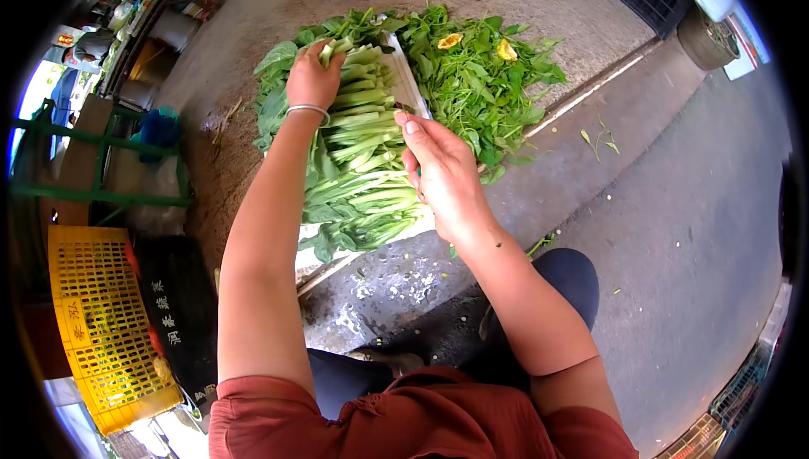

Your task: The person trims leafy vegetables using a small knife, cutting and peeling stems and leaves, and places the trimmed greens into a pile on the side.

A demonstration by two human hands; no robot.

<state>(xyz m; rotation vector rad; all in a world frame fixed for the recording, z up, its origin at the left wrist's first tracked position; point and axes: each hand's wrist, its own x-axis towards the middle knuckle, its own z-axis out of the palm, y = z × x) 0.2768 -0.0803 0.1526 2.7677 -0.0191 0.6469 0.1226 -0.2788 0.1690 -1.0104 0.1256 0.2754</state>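
Note:
My left hand (315,80), with a bracelet on the wrist, is closed round the pale cut end of a leafy green vegetable stalk (339,50) at the far end of the pile. Below it, rows of leafy green vegetables (364,132) lie with their stalks to the right and leaves to the left, on a white board (408,80). Over the right edge of this pile, my right hand (444,171) is closed in a pinch, thumb against the fingers. Something thin and dark shows near its fingertips, too small to name.
A heap of loose green leaves (472,80) with two yellowish pieces (506,50) lies right of the board. A yellow plastic crate (105,324) and a green metal frame (101,156) stand left. A round container (708,38) sits far right by a concrete ledge.

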